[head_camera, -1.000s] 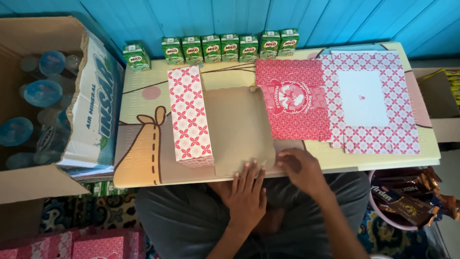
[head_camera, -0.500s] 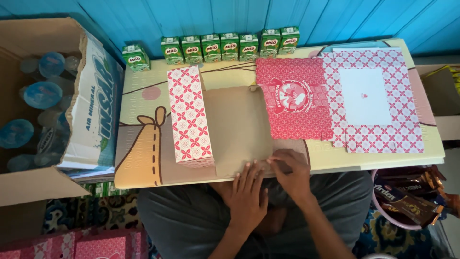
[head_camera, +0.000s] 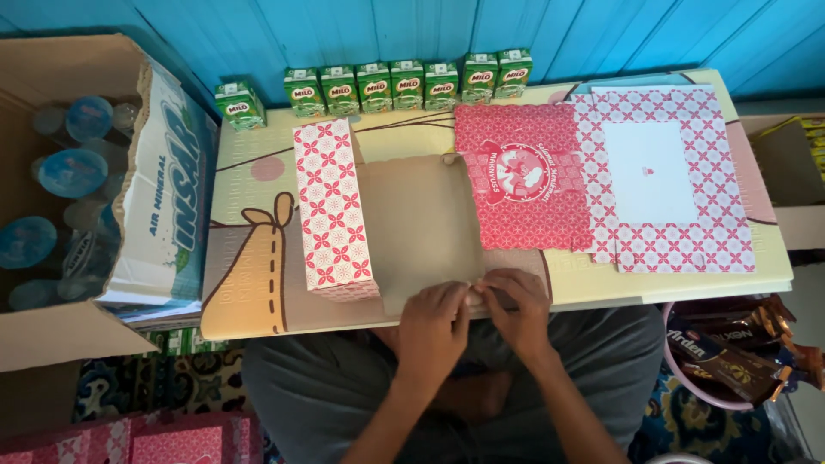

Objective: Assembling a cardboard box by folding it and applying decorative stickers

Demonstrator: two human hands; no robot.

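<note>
At the near edge of the worktop (head_camera: pixel 249 301), at six o'clock, both hands meet on the brown card (head_camera: pixel 421 228). The left hand (head_camera: pixel 432 322) has its fingers curled over the card's near flap, pinching it, and the right hand (head_camera: pixel 517 302) presses in right beside it, fingertips bent down on the same flap, the two hands touching. The card lies flat in the middle of the worktop, plain brown side up, its near edge at the worktop's rim.

At nine o'clock from the card, touching it, a red-and-white patterned side panel (head_camera: pixel 332 206) stands up as one folded wall of the box. At three o'clock lies a flat red sheet (head_camera: pixel 522 176) with a round white print, and further right a flat patterned sheet (head_camera: pixel 666 176) with a blank white square in its middle, the two overlapping slightly.

Along the far edge, at twelve o'clock, green drink cartons (head_camera: pixel 391 86) stand in a row, one set apart at the left. Off at nine o'clock a big carton (head_camera: pixel 51 326) holds sealed water cups (head_camera: pixel 70 172). At four o'clock, below the worktop, a pink basket (head_camera: pixel 700 391) holds brown snack packs (head_camera: pixel 718 361).
</note>
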